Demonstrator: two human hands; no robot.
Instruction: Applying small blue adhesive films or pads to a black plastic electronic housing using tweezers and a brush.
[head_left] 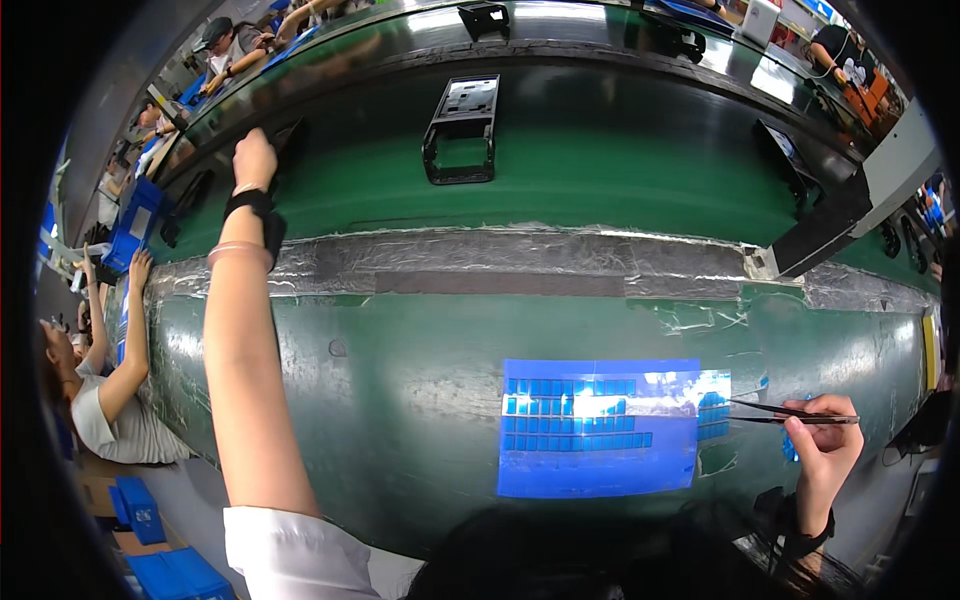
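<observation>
My right hand (826, 438) pinches a pair of dark tweezers (790, 412). Their slightly parted tips point left, at a small strip of blue pieces (713, 405) beside a blue sheet (600, 474). Rows of small rectangular blue stickers lie on that sheet, some washed out by glare. My left arm stretches far forward over the green conveyor belt (350, 190). There my left hand (254, 160) is closed, next to a dark flat part (287, 143); its grip is mostly hidden. More blue scraps (790, 447) show partly behind the right hand.
A black frame (460, 130) lies on the belt ahead, and other dark parts (785, 160) sit farther right. A taped ledge (480, 262) separates belt from worktable (420, 400). At right a grey post (860, 200) rises. A co-worker (110, 400) and blue bins (135, 220) are at left.
</observation>
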